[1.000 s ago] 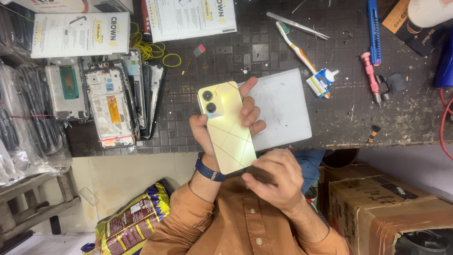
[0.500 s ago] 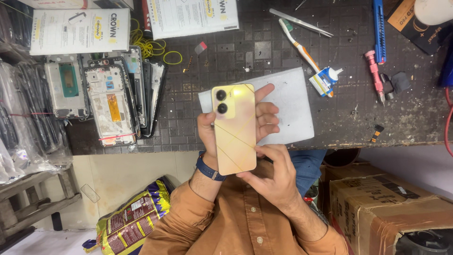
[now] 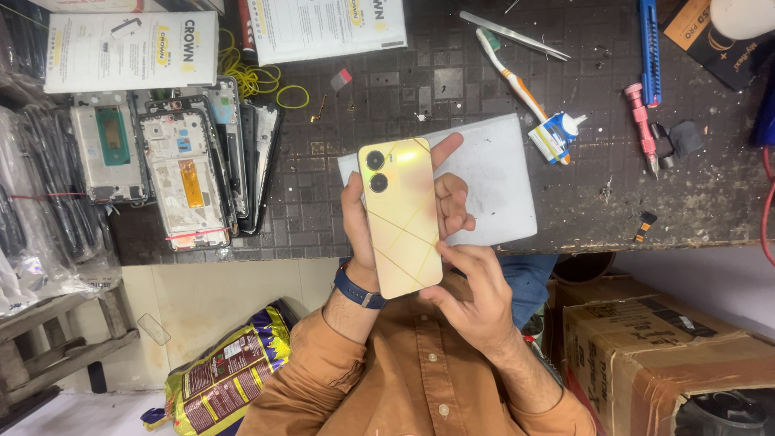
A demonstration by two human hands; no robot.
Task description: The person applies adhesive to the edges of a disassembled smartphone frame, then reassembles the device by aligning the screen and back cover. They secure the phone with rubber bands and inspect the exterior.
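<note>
A gold phone [image 3: 400, 218] with two round camera lenses is held upright over the edge of the dark workbench [image 3: 387, 97], its back facing me. My left hand [image 3: 361, 230], with a blue band on the wrist, grips it with the thumb on the left edge and the fingers around the right edge. My right hand [image 3: 476, 299] is below and to the right. Its fingertips touch the phone's lower right edge.
A white pad [image 3: 500, 178] lies behind the phone. On the bench lie a toothbrush [image 3: 508, 69], a glue tube [image 3: 557, 133], a pink screwdriver [image 3: 642, 121], tweezers [image 3: 513, 34] and stacked phone frames [image 3: 182, 169] at left. A cardboard box [image 3: 646, 347] stands at lower right and a snack bag [image 3: 226, 371] at lower left.
The phone has turned from tilted to nearly upright and shifted slightly right. My right hand's fingers have come up to its lower right edge.
</note>
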